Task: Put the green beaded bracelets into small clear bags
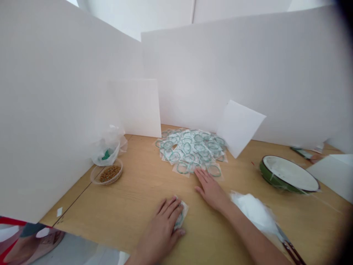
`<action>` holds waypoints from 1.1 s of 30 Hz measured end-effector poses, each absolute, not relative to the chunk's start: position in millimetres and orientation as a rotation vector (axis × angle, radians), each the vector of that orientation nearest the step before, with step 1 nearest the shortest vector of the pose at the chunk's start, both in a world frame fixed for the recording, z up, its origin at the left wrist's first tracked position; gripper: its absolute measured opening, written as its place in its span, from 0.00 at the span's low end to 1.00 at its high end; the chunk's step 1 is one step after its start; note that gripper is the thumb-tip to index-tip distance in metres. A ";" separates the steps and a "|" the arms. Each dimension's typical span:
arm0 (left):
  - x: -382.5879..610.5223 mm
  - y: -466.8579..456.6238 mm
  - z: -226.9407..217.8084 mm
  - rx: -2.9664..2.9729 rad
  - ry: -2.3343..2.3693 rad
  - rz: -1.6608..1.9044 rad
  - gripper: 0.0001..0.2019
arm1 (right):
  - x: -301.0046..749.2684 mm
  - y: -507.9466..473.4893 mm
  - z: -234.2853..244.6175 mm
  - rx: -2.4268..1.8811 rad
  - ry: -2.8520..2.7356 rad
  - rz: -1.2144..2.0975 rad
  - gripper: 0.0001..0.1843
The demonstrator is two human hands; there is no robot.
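My left hand [165, 221] lies with its fingers stretched over a small clear bag [181, 216] with a green ring-shaped bracelet inside, near the front of the table. Part of that bag is covered by the fingers. Farther forward, my right hand [211, 187] is open, its fingertips at the near edge of a broad pile of similar small bags [190, 145]. Each bag in the pile seems to hold one green bracelet. A bag with a bracelet [214, 170] lies just right of those fingertips.
At left stand a round tub of brown-orange beads [110, 173] and a bowl with green beads and crumpled plastic [106, 152]. Right of my arm are white plastic bags [253, 211], scissors [289, 244] and a green-sided dish [289, 175]. White boards [237, 66] enclose the table.
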State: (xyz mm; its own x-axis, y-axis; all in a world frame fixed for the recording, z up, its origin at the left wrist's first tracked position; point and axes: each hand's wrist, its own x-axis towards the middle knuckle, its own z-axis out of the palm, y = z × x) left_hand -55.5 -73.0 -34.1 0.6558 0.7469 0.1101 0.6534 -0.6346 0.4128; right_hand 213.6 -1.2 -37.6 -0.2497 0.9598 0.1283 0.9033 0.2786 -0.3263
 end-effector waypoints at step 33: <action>-50.9 -73.2 -34.3 2.540 1.260 0.387 0.33 | 156.8 16.9 -30.9 -1.444 -2.254 0.401 0.26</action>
State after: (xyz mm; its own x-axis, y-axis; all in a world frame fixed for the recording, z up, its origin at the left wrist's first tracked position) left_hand -50.9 -73.2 -34.3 0.5840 0.8038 0.1137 0.7290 -0.5809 0.3620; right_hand 156.8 16.9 -30.9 -0.3640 0.9097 0.2001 0.7849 0.4152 -0.4600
